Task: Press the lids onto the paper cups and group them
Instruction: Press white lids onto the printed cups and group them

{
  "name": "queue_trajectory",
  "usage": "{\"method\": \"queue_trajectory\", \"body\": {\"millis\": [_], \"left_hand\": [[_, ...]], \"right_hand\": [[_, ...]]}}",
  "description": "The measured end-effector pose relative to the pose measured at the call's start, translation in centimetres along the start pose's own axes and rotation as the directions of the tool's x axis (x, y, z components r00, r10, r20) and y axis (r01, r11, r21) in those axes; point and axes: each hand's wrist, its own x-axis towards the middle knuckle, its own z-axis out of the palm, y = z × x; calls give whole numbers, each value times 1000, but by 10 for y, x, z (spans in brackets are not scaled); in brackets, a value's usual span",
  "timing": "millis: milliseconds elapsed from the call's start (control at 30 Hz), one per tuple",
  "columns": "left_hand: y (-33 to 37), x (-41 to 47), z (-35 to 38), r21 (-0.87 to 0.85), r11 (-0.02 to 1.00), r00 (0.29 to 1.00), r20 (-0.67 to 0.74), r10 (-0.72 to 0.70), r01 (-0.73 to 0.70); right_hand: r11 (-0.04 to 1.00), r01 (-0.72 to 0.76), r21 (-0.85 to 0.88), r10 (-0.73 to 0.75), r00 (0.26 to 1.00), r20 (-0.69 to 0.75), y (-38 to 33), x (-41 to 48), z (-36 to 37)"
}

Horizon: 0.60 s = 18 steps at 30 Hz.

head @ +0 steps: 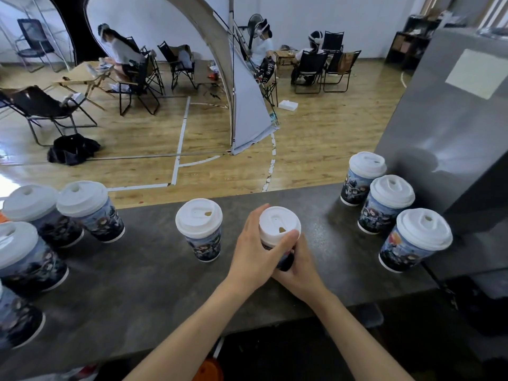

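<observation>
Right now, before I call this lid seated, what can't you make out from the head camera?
Held cup, head view: the left hand and right hand cover its wall and the near lid rim, so the seal cannot be judged.
Left group, head view: the lowest cup is cut by the frame edge; more may stand outside.
Cup prints, head view: too blurred to read.
Cup contents: hidden by the lids.

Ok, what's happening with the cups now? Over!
Left hand grips held cup at the lid, right hand round its base. Lid on. Lone lidded cup close on its left.
</observation>
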Motion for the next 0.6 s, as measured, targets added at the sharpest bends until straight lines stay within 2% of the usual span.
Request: {"method": "queue_trajectory", "body": {"millis": [67, 133, 200, 333, 500, 600], "left_hand": [[0, -3, 8, -6, 1000, 1000, 7, -13, 13], [1, -1, 13, -135, 990, 998, 53, -31, 38], [-1, 6, 13, -309, 949, 998, 36, -53, 61], [-9, 7, 14, -425, 905, 1000, 2, -18, 17], [-17, 2, 21, -434, 900, 995, -99, -19, -26], [-15, -2, 28, -372, 927, 979, -203, -26, -52]], "right_hand": [[1000, -9, -5, 9, 1000, -3, -1, 0, 1], [1000, -16, 13, 16, 1000, -22, -1, 1, 0], [999, -23, 23, 24, 999, -49, -3, 2, -1], [999, -29, 21, 30, 998, -46, 2, 2, 1], [1000, -12, 28, 12, 1000, -6, 6, 5, -2], [999, -26, 47, 27, 999, -34, 3, 3, -1]]}}
